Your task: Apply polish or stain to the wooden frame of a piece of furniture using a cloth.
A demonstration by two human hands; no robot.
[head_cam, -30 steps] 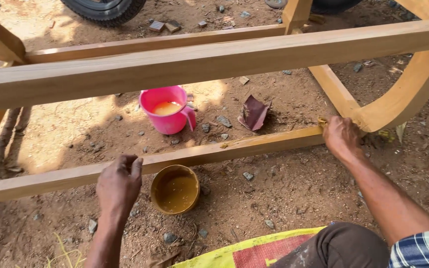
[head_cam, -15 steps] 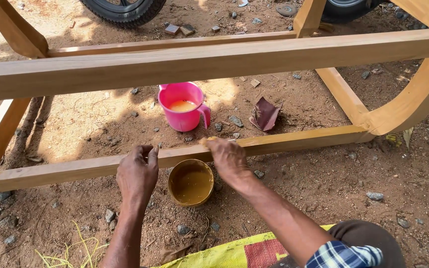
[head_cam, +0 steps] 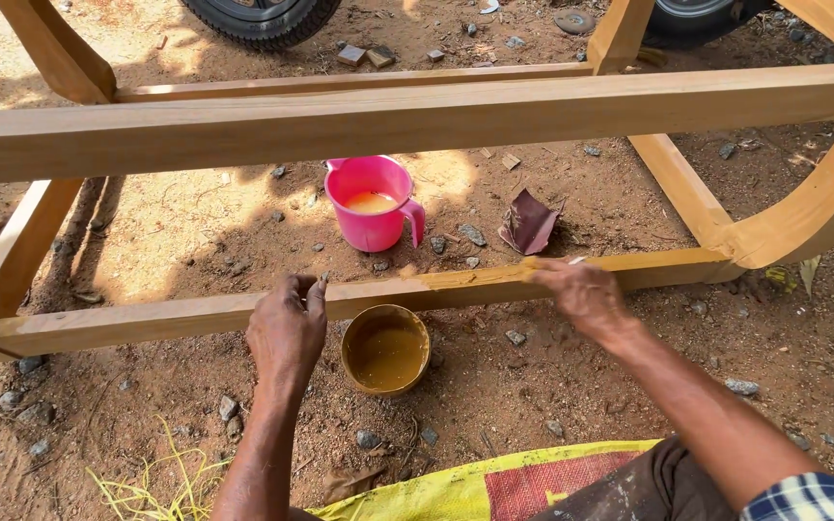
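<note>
Now right hand [head_cam: 581, 294] rubs finish along lower wooden rail [head_cam: 195, 314], grasping something unclear; left hand [head_cam: 287, 328] loosely curled, steadying rail. Best: long even strokes, reload from brown bowl [head_cam: 385, 349].

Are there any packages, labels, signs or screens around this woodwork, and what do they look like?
Woven sack: on the ground at the bottom edge, near the person's knee; flat, yellow, with a red printed panel.
No signs or screens in view.
The nearest containers, a pink jug beyond the lower rail and a brown bowl in front of it, show no label.
</note>
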